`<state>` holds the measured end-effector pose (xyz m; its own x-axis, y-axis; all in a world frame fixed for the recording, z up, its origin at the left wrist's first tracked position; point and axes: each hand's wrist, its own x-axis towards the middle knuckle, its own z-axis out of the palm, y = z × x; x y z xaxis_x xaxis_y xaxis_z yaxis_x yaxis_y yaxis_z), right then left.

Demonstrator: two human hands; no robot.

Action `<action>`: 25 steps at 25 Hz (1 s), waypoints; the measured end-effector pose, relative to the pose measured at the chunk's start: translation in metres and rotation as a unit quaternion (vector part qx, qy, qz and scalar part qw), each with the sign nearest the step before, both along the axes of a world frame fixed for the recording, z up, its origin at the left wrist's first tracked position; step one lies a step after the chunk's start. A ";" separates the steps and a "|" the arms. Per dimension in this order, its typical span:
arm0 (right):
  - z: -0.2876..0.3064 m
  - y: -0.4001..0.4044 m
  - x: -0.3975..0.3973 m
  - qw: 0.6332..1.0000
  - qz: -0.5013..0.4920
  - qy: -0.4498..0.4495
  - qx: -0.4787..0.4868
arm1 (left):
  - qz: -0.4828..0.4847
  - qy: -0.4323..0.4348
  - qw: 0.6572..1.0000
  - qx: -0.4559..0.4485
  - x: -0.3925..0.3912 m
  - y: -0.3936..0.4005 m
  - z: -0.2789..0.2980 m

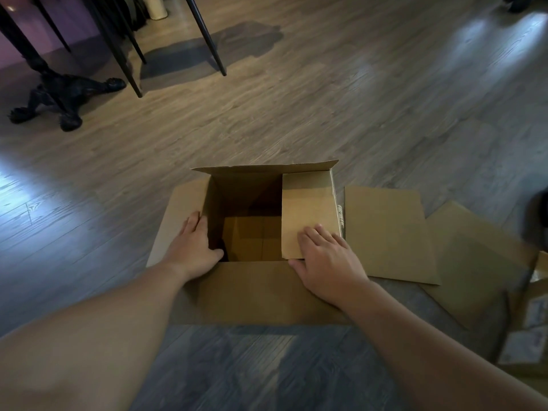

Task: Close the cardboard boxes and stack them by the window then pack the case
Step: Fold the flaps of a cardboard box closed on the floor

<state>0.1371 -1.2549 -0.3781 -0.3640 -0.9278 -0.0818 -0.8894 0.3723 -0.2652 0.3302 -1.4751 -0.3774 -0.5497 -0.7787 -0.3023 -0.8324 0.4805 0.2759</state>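
Note:
An open brown cardboard box [252,292] stands on the wooden floor in front of me, its inside dark and seemingly bare. Its right inner flap [308,203] is folded down over the opening, and my right hand [329,262] presses flat on that flap near the front corner. My left hand [194,247] rests on the left flap [178,215], which lies spread outward, with the thumb hooked over the box's left rim. The front flap hangs toward me and the far flap [261,167] stands up.
Flat cardboard sheets [388,232] lie on the floor to the right of the box, beside another box [530,336] with labels at the right edge. Black furniture legs [207,34] and an ornate table base [56,96] stand at the back left.

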 end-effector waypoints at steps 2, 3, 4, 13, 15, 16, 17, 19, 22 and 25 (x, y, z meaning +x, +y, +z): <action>-0.004 -0.012 0.015 0.999 -0.034 0.027 0.011 | -0.007 -0.008 1.000 -0.027 0.001 0.003 -0.005; -0.005 -0.018 0.021 0.998 -0.043 0.039 0.013 | -0.009 -0.015 0.999 -0.039 0.001 0.005 -0.006; -0.007 -0.024 0.026 0.998 -0.046 0.050 0.014 | -0.008 -0.020 0.999 -0.050 0.001 0.006 -0.008; 0.023 -0.102 0.013 0.979 0.087 0.165 0.081 | 0.088 0.009 0.996 -0.030 0.013 -0.019 -0.016; 0.041 -0.089 0.006 0.983 0.092 0.148 0.058 | 0.082 0.006 0.997 -0.005 0.012 -0.017 -0.008; 0.048 -0.079 -0.001 0.988 0.075 0.133 0.030 | 0.078 -0.002 0.997 -0.006 0.011 -0.016 -0.006; 0.052 -0.070 -0.008 0.990 0.058 0.127 -0.003 | 0.073 -0.015 0.997 -0.014 0.008 -0.014 -0.005; 0.050 -0.058 -0.023 0.986 0.044 0.145 -0.068 | 0.074 -0.025 0.997 -0.017 0.003 -0.012 -0.004; 0.033 -0.051 -0.055 0.976 0.016 0.143 -0.166 | 0.080 -0.011 0.996 -0.028 -0.012 -0.018 -0.010; 0.025 -0.051 -0.095 0.964 -0.011 0.121 -0.237 | 0.070 -0.024 0.997 -0.027 -0.018 -0.036 -0.006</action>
